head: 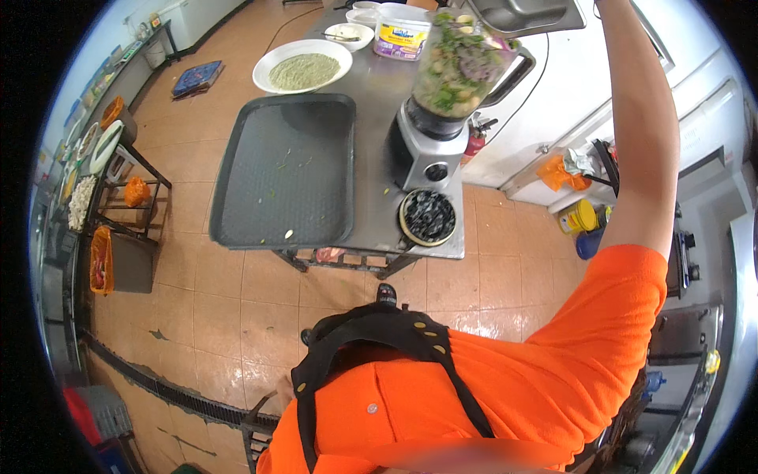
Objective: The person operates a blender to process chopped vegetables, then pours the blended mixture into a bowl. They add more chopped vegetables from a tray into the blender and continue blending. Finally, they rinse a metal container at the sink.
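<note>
A blender stands at the right of a steel table. Its clear jug is filled with green herbs, purple onion pieces and pale chunks. My right arm reaches up past the jug's right side, and its hand is beyond the top edge. A sliver of my left hand shows low beside my apron; its fingers are mostly hidden. A smeared black round lid with a pale rim lies in front of the blender base. To its left is a dark grey tray with a few green and pale scraps.
Behind the tray stand a white bowl of green paste, a small white bowl with a utensil and a white plastic tub. A steel sink is at the top right. Bins and a side table stand left.
</note>
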Demonstrator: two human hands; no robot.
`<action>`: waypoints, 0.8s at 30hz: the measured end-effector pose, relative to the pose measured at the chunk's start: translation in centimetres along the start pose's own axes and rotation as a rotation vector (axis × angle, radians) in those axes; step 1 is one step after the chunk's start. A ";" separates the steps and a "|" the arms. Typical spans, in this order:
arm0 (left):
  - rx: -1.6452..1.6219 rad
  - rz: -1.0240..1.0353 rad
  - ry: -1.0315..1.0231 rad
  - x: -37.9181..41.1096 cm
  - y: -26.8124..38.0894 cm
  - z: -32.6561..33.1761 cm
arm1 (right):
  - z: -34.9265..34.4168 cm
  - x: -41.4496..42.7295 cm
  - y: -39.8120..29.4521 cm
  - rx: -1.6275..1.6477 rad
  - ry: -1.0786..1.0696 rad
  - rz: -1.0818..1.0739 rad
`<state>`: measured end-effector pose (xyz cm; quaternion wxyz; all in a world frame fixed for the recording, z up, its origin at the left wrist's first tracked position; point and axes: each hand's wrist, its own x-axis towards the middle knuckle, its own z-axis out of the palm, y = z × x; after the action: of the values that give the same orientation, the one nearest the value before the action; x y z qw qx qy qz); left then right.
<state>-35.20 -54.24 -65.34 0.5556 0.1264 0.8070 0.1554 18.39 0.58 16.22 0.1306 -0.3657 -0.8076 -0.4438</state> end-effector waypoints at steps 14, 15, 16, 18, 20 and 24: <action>-0.317 0.094 0.125 7.1 -0.3 -25.9 | 1.1 1.0 -2.4 -0.316 -0.134 0.919; -0.335 0.075 0.100 8.1 -1.0 -27.3 | 0.0 1.5 -2.2 -0.357 -0.019 0.940; -0.348 0.076 0.103 9.0 -1.0 -28.4 | -1.2 2.3 -2.0 -0.396 0.104 0.947; -0.395 0.080 0.095 11.8 -2.3 -30.7 | -2.2 6.6 -3.8 -0.410 0.313 0.954; -0.446 0.041 0.104 13.8 -3.8 -33.3 | 0.0 11.2 -8.1 -0.257 0.375 0.977; -0.501 -0.037 0.108 17.5 -5.8 -39.6 | 5.6 23.5 -19.9 0.432 0.363 0.948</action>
<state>-78.59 -57.30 -69.40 0.5284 -0.0384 0.7740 0.3468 -11.47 9.56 13.25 0.5254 -0.5717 -0.5917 -0.2168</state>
